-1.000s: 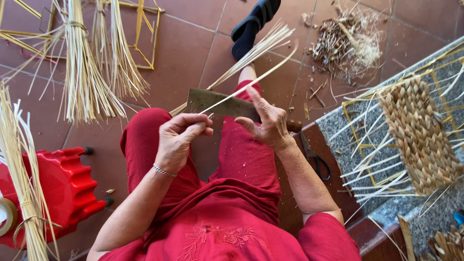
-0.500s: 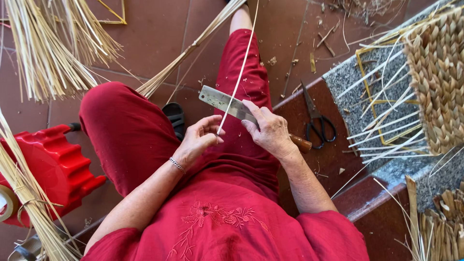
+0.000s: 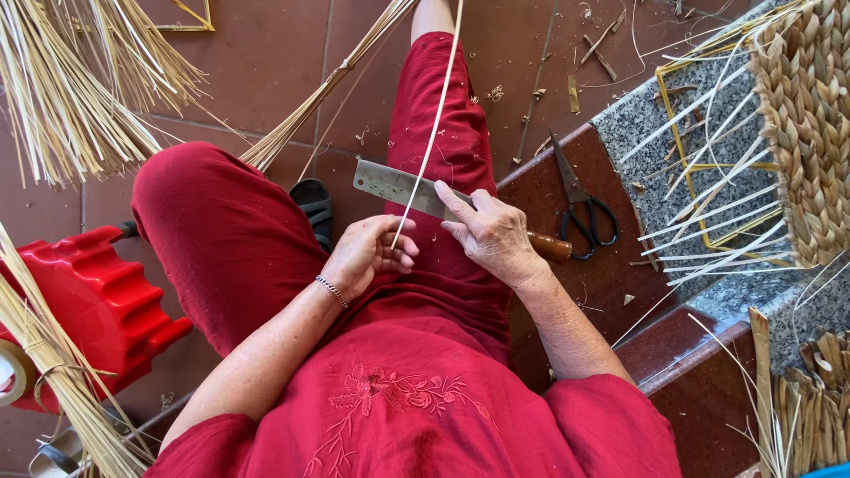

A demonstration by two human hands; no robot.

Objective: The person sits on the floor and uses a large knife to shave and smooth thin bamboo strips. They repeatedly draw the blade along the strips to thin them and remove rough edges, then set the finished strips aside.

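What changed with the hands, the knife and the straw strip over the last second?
The right hand moved down onto the knife and now holds it flat across the lap, where a second ago it was raised beside the left. The left hand came lower too and pinches the strip at the blade. Unchanged: both hands keep the same strip, and the scissors lie on the step.

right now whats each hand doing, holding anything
Left hand: closed, pinching the pale straw strip.
Right hand: closed on the knife, forefinger along the blade.
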